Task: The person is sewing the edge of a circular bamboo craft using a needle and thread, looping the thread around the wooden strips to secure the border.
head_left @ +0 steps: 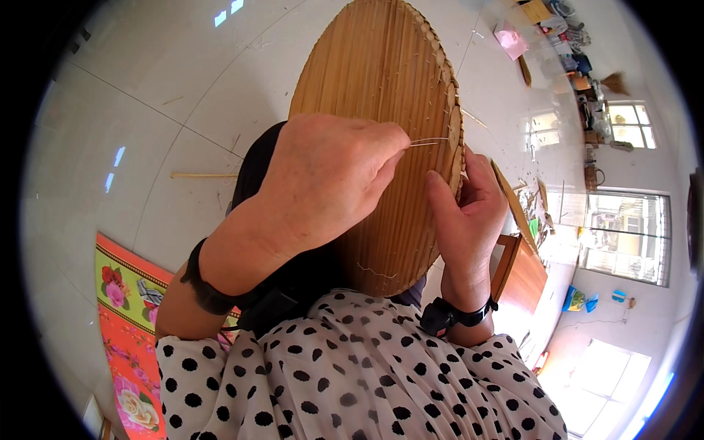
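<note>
An oval panel of brown straw-like strips [381, 81], its rim stitched or bound, leans up over my lap. My left hand [330, 176] is closed in a pinch in front of it. From its fingertips a thin, pale doubled thread [431, 140] runs to the right rim. Whether a needle sits inside the pinch is hidden. At that same rim, my right hand [469, 209] grips the edge, thumb on the near face and fingers behind. A loose thread end [378, 273] curls across the panel's lower part.
Bits of straw and a longer stick [204, 175] lie on the pale tiled floor [95, 169]. A flowered mat [125, 330] is at the lower left. To the right stand a wooden stool [522, 275] and scattered stalks [539, 209]. Household things line the far wall.
</note>
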{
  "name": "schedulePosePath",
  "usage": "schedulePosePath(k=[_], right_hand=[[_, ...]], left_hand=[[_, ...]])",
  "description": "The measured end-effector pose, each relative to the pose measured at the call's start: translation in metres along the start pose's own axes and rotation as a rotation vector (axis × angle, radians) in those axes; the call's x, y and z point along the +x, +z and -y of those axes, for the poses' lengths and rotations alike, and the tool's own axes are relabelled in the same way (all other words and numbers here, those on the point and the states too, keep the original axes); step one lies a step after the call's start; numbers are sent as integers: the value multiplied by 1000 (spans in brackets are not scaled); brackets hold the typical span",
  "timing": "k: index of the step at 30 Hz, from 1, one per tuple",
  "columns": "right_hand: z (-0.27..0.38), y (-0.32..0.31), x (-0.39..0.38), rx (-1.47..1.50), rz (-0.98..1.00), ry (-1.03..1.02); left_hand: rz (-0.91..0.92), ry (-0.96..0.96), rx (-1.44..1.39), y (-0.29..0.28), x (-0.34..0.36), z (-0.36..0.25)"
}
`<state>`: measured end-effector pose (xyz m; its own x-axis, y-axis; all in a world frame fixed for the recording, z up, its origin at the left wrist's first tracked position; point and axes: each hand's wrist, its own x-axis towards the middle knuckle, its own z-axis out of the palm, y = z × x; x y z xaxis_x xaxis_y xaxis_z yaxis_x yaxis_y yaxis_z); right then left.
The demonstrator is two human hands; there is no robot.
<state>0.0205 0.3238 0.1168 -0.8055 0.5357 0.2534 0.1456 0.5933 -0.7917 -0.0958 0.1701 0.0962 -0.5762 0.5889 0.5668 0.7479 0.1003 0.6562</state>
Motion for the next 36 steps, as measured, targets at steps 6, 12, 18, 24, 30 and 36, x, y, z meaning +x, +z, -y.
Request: schedulePosePath(k=[6, 12, 18, 24, 30, 36], right_hand=[[2, 0, 0, 5, 1, 15], [2, 0, 0, 10, 6, 2], [5, -1, 0, -10, 13, 7], [3, -1, 0, 2, 5, 9], [5, -1, 0, 2, 7, 12], [5, -2, 0, -6, 9, 32]], left_hand=[[7, 4, -1, 0, 1, -1], [0, -6, -12, 0, 0, -1], [-2, 1, -19, -2, 2, -2], [6, 13, -1, -2, 3, -3], [16, 21, 12, -3, 4, -4], [17, 11, 18, -2, 3, -4]])
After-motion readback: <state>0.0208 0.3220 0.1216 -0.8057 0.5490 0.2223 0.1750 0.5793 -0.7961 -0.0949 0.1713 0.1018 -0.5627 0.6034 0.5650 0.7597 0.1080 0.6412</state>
